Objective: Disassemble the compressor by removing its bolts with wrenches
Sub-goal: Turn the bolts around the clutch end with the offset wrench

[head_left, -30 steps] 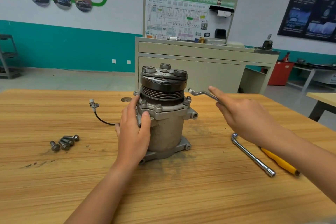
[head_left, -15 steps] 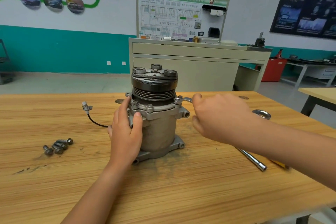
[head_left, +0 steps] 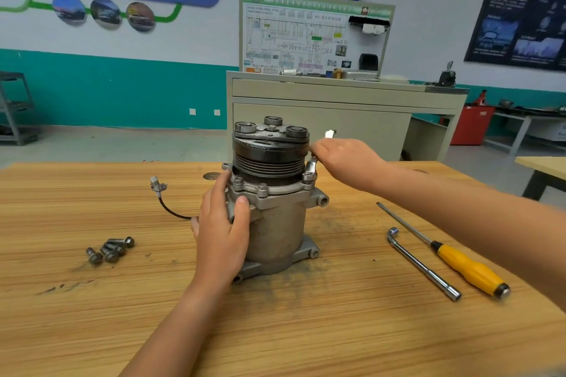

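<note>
A grey metal compressor [head_left: 277, 223] with a black pulley on top stands upright on the wooden table [head_left: 92, 315]. My left hand [head_left: 222, 223] grips its body on the left side, thumb on the flange. My right hand [head_left: 344, 159] holds a bent ring wrench [head_left: 311, 167] whose lower end sits on a bolt [head_left: 307, 177] at the flange's right corner; the wrench's other end pokes out above my fingers. More bolts [head_left: 262, 187] stand in the flange's front.
Several loose bolts [head_left: 110, 249] lie at the left. A black wire with a white plug [head_left: 157, 187] trails left of the compressor. An L-shaped socket wrench [head_left: 422, 265] and a yellow-handled screwdriver [head_left: 468, 266] lie at the right. A cabinet with a diagram board [head_left: 315, 37] stands behind.
My right hand has swung the wrench from out at the right in toward the pulley, with its end on the right corner bolt. My left hand has kept its grip on the body.
</note>
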`<state>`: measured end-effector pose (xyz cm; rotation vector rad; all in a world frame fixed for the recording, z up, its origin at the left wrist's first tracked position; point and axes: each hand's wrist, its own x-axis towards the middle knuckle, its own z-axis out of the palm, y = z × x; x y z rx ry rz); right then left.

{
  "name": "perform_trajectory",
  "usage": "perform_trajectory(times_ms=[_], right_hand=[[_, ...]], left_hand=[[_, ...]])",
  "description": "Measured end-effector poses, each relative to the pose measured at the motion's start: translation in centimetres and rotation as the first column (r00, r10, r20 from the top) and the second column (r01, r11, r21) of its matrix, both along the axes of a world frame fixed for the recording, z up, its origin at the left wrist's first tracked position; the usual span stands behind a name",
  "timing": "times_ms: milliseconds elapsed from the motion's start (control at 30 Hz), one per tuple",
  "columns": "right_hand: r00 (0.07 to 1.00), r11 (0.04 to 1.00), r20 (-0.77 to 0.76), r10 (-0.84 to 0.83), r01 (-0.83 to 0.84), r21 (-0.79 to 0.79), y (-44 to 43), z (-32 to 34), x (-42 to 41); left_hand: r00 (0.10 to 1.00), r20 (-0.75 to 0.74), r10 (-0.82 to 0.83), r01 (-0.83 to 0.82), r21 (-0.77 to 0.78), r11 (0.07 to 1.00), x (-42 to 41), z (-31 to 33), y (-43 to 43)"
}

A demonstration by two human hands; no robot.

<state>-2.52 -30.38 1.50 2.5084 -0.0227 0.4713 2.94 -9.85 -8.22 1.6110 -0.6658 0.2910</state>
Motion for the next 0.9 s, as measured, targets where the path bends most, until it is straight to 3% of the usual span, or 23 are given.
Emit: perform_trajectory(times_ms=[67,233,333,433,500,733,900], right_hand=[[0.999,0.999,0.044,0.029,-0.031,0.037,0.2,0.1,-0.1],[0.872,0.880,0.481,0.086,-0.294,0.374,1.8,-0.1,-4.7],[0.932,0.932,0.358,0.059,-0.180,0.315,3.3,-0.6,-7.7],[0.983,0.973,0.120,-0.141,0.115,0.199,4.2,-1.3,-8.7],[0.972,0.969,0.066,-0.226,0.218,0.115,4.7,-1.4,-8.9],[0.939,0.940,-0.055,-0.340,0.342,0.023,7.1,0.4,-8.2],[0.932,0.939,-0.117,-0.344,0.338,-0.068,8.1,0.7,-7.7]], left_hand=[[1.000,-0.009,-0.004,0.004,-0.003,1.000,-0.1,0.0,0.0],[1.000,-0.006,-0.001,0.001,0.001,1.000,0.0,0.0,0.0],[1.000,-0.007,0.001,-0.001,-0.001,1.000,-0.2,0.1,0.0],[1.000,-0.013,0.002,-0.002,-0.007,1.000,-0.2,0.1,0.0],[1.000,-0.013,0.003,-0.003,0.001,1.000,-0.2,0.1,0.1],[1.000,-0.001,0.000,0.000,-0.002,1.000,-0.1,0.1,0.1],[1.000,0.003,-0.004,0.004,-0.003,1.000,-0.1,0.1,0.1]])
